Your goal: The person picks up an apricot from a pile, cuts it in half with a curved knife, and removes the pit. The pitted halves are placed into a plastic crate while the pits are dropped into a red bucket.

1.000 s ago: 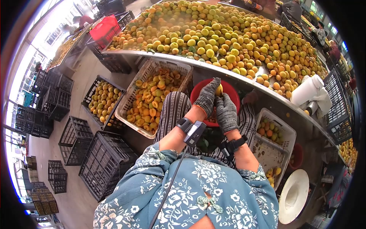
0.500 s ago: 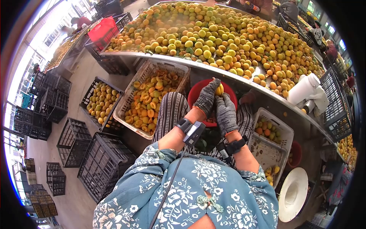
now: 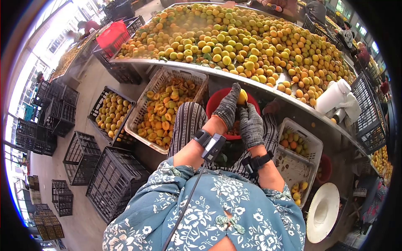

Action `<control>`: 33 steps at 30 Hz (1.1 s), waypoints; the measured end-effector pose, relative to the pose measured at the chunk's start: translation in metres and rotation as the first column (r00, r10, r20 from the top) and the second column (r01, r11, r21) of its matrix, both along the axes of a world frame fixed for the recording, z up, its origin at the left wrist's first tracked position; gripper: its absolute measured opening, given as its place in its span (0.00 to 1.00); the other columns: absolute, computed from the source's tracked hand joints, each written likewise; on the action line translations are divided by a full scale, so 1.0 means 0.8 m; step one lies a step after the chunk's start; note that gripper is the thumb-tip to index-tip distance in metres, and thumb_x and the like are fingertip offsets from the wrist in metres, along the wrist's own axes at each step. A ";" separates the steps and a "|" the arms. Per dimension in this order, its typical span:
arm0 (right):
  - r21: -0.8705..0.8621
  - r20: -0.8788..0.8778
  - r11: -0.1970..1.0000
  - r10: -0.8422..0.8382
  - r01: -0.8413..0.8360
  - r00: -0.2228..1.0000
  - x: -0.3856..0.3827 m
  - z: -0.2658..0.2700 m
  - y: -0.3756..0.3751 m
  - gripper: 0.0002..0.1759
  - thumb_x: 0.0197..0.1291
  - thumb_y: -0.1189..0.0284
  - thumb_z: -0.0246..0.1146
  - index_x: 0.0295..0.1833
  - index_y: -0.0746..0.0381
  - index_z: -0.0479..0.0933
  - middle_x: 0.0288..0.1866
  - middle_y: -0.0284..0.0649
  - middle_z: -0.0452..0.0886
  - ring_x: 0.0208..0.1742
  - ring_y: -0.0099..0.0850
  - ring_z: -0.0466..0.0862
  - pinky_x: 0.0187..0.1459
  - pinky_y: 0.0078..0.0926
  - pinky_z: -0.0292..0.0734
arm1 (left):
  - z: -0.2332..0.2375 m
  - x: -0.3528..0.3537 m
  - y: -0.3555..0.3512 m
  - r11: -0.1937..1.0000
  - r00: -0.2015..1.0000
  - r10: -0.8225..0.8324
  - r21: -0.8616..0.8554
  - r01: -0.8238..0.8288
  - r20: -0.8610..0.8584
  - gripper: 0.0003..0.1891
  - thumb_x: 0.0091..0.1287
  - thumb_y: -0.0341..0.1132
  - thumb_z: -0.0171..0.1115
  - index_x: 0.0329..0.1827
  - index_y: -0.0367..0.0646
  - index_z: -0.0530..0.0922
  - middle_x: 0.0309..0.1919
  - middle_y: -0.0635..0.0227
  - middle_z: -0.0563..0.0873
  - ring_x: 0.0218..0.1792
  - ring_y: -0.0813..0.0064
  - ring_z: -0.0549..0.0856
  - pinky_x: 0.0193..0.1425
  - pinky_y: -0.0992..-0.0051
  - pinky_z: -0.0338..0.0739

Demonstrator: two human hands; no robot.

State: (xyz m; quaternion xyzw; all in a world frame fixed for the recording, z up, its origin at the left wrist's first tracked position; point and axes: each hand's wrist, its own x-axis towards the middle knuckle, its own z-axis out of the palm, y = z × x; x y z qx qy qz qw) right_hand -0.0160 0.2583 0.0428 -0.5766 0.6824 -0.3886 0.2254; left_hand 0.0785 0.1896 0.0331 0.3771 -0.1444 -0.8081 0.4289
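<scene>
My left hand (image 3: 227, 106), in a grey knit glove, is closed round a yellow apricot (image 3: 242, 97) above a red bucket (image 3: 214, 100) between my knees. Close against the fruit, my right hand (image 3: 251, 125), gloved alike, has its fingers curled together. A small dark shape shows at its fingertips, too small to name. Pieces of orange fruit lie low in the bucket, partly hidden by my hands. To the left, a pale crate (image 3: 132, 121) holds split apricot halves (image 3: 161, 111).
A metal-edged table (image 3: 234, 75) heaped with whole apricots (image 3: 251, 46) stands ahead. A black crate of apricots (image 3: 112, 111) is at left, beside stacked black crates (image 3: 117, 180). On the right are a pale crate (image 3: 316, 146), a straw hat (image 3: 322, 213) and a white container (image 3: 333, 98).
The apricot has turned in my left hand and shows a broader yellow side. Both hands have shifted slightly and stay together above the bucket.
</scene>
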 end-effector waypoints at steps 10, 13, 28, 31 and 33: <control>0.029 -0.180 0.999 -0.035 0.041 0.983 -0.014 -0.014 0.003 0.23 0.66 0.54 0.55 0.58 0.57 0.74 0.39 0.54 0.83 0.42 0.55 0.82 0.42 0.50 0.75 | -0.031 -0.002 -0.010 0.983 0.987 -0.074 -0.158 0.096 0.141 0.26 0.62 0.60 0.63 0.50 0.47 0.79 0.38 0.67 0.83 0.35 0.73 0.81 0.39 0.70 0.79; 0.016 -0.131 0.998 -0.051 0.054 0.990 -0.012 -0.011 0.007 0.22 0.66 0.54 0.55 0.58 0.56 0.74 0.39 0.54 0.83 0.42 0.55 0.82 0.42 0.50 0.75 | -0.026 -0.005 -0.013 0.945 0.988 -0.009 -0.320 0.059 0.155 0.23 0.65 0.54 0.63 0.51 0.46 0.79 0.39 0.68 0.83 0.36 0.76 0.80 0.41 0.73 0.79; 0.074 -0.091 0.997 -0.007 0.013 0.996 -0.012 -0.005 0.012 0.20 0.67 0.60 0.56 0.55 0.64 0.75 0.39 0.58 0.82 0.43 0.55 0.82 0.43 0.48 0.76 | -0.013 -0.004 -0.001 0.995 0.994 -0.096 0.016 0.095 0.060 0.22 0.62 0.60 0.64 0.35 0.49 0.78 0.24 0.64 0.83 0.22 0.64 0.81 0.30 0.66 0.80; 0.033 -0.141 0.999 -0.030 0.035 0.990 -0.008 0.003 0.013 0.20 0.68 0.60 0.55 0.56 0.63 0.74 0.38 0.57 0.82 0.42 0.54 0.82 0.42 0.48 0.76 | -0.021 -0.012 0.001 0.994 0.992 -0.080 0.065 0.087 -0.094 0.23 0.61 0.60 0.65 0.33 0.47 0.79 0.27 0.61 0.84 0.26 0.61 0.83 0.34 0.64 0.81; 0.020 -0.139 0.999 -0.030 0.033 0.990 -0.008 0.000 0.010 0.20 0.68 0.61 0.54 0.57 0.63 0.74 0.37 0.57 0.82 0.41 0.53 0.83 0.41 0.48 0.76 | -0.022 -0.019 0.000 0.994 0.986 -0.027 0.097 0.043 -0.167 0.23 0.61 0.59 0.65 0.33 0.46 0.79 0.28 0.60 0.85 0.29 0.60 0.84 0.38 0.64 0.82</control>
